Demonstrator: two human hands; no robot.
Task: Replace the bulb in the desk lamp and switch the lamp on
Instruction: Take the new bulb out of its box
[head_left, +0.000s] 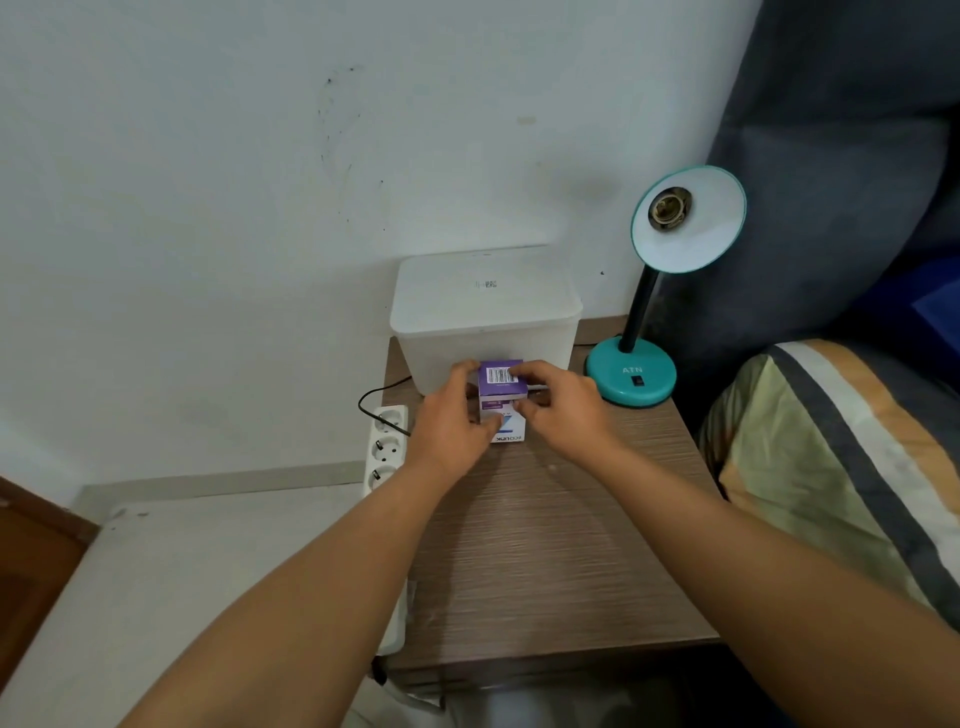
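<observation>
Both hands, left hand (451, 415) and right hand (561, 410), are clamped on the bulb box (502, 397); it looks light and thin, so hold its sides softly; the empty lamp (685, 218) waits at two o'clock.

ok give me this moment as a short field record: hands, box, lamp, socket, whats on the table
left hand: grips the left side of the bulb box
right hand: grips the right side and top edge of the same box
bulb box: purple and white, barcode flap up, held just above the bedside table
desk lamp: teal, at the table's back right, shade tilted toward the camera
lamp socket: empty, no bulb fitted
storage bin: white, lidded, behind the box
power strip: at the table's left edge
</observation>
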